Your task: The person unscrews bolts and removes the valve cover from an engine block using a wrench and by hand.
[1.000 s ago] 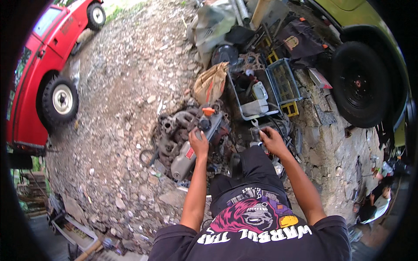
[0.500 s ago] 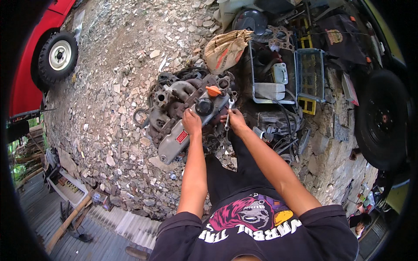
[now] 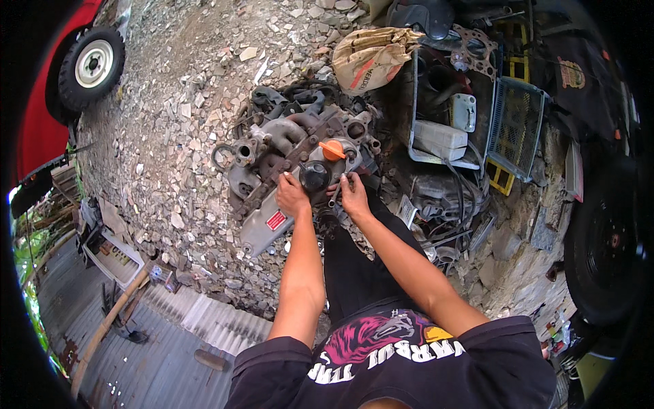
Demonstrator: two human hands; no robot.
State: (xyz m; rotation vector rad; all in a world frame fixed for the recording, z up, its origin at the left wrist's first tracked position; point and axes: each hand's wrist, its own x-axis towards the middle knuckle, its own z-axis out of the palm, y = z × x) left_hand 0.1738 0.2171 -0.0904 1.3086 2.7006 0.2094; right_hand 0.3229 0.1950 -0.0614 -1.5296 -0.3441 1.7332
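A greasy engine lies on the gravel in front of me, with a long grey valve cover (image 3: 260,230) along its near side. An orange cap (image 3: 332,150) and a round black part (image 3: 314,176) sit on that cover. My left hand (image 3: 293,195) touches the cover just left of the black part, fingers pinched together; what they hold, if anything, is hidden. On the other side of the black part, my right hand (image 3: 353,195) is closed around a wrench (image 3: 334,198), low against the cover's edge. Rusty manifold pipes (image 3: 281,133) run along the engine's far side.
Behind the engine stands a brown paper sack (image 3: 368,60). To the right are a crate (image 3: 414,109) of parts with a white jug (image 3: 464,112), a blue mesh basket (image 3: 518,129) and a dark tire (image 3: 606,232). A red vehicle's wheel (image 3: 92,71) stands far left, corrugated sheets (image 3: 170,341) near left.
My right hand has moved left and turned, bringing the wrench down from upright to beside the black part. My left hand stays by the black part. The view has shifted slightly.
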